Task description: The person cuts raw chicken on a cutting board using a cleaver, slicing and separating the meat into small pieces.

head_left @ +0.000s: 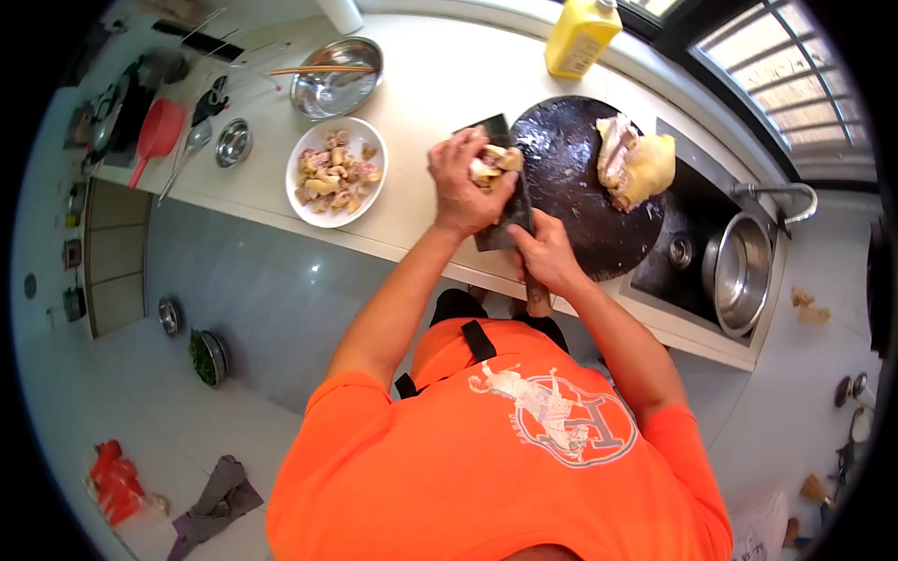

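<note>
My right hand (550, 251) is wrapped round the handle of a dark, broad cleaver (496, 236). The blade lies flat at the left edge of a round, dark chopping board (566, 164). On the blade sit several chopped chicken pieces (496, 165), with my left hand (468, 182) curled over them and pressing them against it. A large piece of chicken (647, 170) rests on the board's right side. To the left, a white bowl (308, 208) holds many chopped pieces.
Behind the white bowl stands a metal bowl (323, 95) with chopsticks (323, 69) across it. A small metal bowl (234, 143) and red ladle (161, 129) lie further left. A yellow bottle (582, 37) stands behind the board; a sink with a metal basin (744, 271) is right.
</note>
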{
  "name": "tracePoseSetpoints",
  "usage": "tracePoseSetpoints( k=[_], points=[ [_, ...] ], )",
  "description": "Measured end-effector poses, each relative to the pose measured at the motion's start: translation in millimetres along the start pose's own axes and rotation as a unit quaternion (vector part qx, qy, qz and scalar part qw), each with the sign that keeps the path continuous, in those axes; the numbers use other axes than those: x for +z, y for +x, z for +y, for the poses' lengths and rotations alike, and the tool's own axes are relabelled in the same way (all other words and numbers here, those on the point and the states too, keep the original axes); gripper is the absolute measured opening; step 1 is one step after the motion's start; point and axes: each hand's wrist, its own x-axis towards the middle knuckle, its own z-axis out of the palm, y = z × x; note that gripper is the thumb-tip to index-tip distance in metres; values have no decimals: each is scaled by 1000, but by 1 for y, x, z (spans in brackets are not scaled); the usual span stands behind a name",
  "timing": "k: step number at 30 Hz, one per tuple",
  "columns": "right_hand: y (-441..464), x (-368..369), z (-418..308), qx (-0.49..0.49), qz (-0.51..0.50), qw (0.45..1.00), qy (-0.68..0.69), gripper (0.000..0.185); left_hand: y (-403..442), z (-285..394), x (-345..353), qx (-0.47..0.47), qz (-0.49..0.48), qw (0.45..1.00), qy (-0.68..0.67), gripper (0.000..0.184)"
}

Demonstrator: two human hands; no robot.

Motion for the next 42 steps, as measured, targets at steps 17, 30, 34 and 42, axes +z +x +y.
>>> tracePoseSetpoints(
  k=[17,30,34,42],
  points=[
    [46,31,-59,-11,-66,977,-200,29,6,-180,-111,-127,39,911,390,60],
    [-33,-95,62,-383,194,575,-696,46,29,-130,-96,-143,-32,900,409,64],
    [-32,-102,78,-356,234,589,-687,41,34,-67,-53,-46,-6,967,250,48],
    [-50,-213,101,-319,384,745,-442,15,-8,70,26,-29,-53,995,77,20]
  ],
)
